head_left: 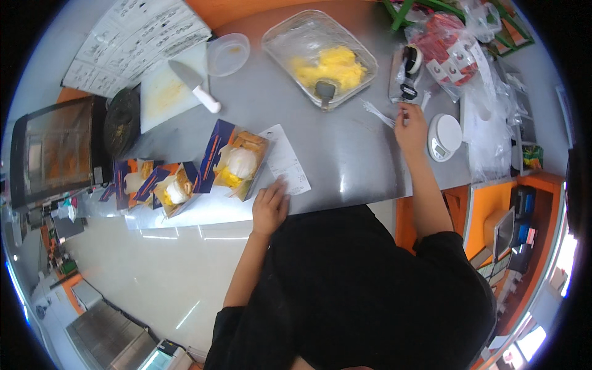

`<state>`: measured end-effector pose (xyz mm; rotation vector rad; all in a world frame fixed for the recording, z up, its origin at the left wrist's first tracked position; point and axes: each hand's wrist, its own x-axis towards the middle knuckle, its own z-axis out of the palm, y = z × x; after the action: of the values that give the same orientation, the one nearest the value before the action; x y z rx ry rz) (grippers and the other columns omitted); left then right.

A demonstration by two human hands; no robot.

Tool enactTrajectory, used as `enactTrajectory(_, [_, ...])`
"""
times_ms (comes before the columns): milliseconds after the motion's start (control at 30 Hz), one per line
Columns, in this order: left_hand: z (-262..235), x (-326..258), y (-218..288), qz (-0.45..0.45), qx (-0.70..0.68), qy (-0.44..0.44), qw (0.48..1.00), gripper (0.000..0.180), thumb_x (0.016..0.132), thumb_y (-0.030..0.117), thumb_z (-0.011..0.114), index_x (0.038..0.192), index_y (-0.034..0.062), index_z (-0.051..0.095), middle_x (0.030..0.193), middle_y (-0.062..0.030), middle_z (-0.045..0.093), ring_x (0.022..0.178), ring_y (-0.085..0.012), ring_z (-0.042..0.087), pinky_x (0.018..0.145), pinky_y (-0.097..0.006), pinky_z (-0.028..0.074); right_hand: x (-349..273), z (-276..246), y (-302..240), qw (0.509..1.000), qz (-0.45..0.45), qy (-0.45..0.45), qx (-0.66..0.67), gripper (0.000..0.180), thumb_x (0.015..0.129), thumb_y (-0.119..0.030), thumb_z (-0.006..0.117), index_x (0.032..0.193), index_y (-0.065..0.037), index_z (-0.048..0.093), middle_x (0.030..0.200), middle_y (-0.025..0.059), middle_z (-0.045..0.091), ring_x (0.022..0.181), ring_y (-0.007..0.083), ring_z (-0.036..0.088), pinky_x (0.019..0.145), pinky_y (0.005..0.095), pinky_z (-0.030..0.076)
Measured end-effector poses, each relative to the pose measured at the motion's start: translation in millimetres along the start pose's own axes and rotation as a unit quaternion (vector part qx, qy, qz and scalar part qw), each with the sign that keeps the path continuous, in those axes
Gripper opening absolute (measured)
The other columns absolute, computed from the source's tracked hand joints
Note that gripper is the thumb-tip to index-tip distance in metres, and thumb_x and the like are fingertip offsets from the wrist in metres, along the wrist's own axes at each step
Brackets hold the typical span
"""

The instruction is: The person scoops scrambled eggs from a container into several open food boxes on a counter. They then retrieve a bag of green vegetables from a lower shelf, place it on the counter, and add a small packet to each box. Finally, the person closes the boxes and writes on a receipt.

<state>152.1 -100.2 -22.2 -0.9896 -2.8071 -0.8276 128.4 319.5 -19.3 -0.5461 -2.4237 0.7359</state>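
Observation:
My left hand (270, 206) rests flat on the steel counter (345, 148), fingers on the edge of a white paper slip (285, 159). Just left of it stands an open blue and orange food box (234, 158) holding a white wrapped item and yellow filling. My right hand (411, 126) reaches far across the counter and pinches a clear plastic utensil (379, 113) next to a clear packet (405, 73). A glass dish (320, 57) of yellow food with a grey spatula sits behind.
Two more open boxes (154, 185) line the counter's left edge. A white cutting board (169, 92) with a knife (196, 85), a clear lid (227, 54), a white kitchen scale (444, 135), plastic bags (487, 123) and a small oven (52, 148) surround the work area.

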Motion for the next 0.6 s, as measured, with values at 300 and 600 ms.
enactTrajectory(300, [-2.9,-5.4,-2.7,0.017,0.003,0.01,1.0,0.043,0.079,0.029,0.076,0.116,0.0094,0.07,0.116,-0.0022,0.066,0.092,-0.0239,0.06,0.078,-0.037,0.049,-42.9,71.6,-97.9,0.97,-0.182,-0.118,0.109,0.018,0.087,-0.005,0.065,0.104,-0.002,0.067,0.104,0.0138,0.065,0.077,0.0267,0.062,0.073,0.0355,0.052])
enactTrajectory(600, [-7.2,-10.8,-2.9,0.016,-0.047,0.013,0.999,0.046,0.075,0.026,0.078,0.116,0.0078,0.069,0.114,-0.0063,0.067,0.093,-0.0257,0.061,0.083,-0.038,0.049,-93.7,94.5,-153.2,0.868,-0.346,-0.353,0.035,0.044,0.084,-0.022,0.068,0.126,-0.009,0.062,0.144,0.0063,0.05,0.118,0.0311,0.047,0.096,0.0457,0.04])
